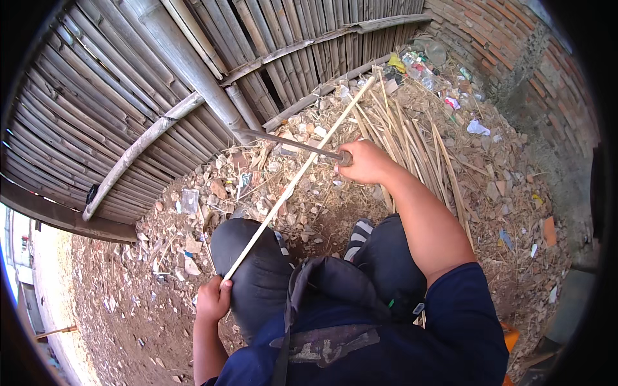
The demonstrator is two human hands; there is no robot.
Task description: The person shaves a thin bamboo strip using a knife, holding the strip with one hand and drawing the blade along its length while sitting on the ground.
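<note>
A long pale bamboo strip [278, 204] slants from the lower left up to the far pile, passing over my left knee. My left hand [213, 300] is closed around its near end. My right hand [368, 162] grips the handle of a long, narrow-bladed knife [293, 142], whose dark blade points left. The blade crosses the strip a little past its middle; whether its edge touches the strip I cannot tell. Part of the handle is hidden by my fingers.
Several split bamboo strips [412, 151] lie in a pile beyond my right hand. A bamboo wall [161, 71] with a thick pole [187, 64] rises at the far left, a brick wall [496, 32] at the right. Rubble and litter [418, 71] cover the ground.
</note>
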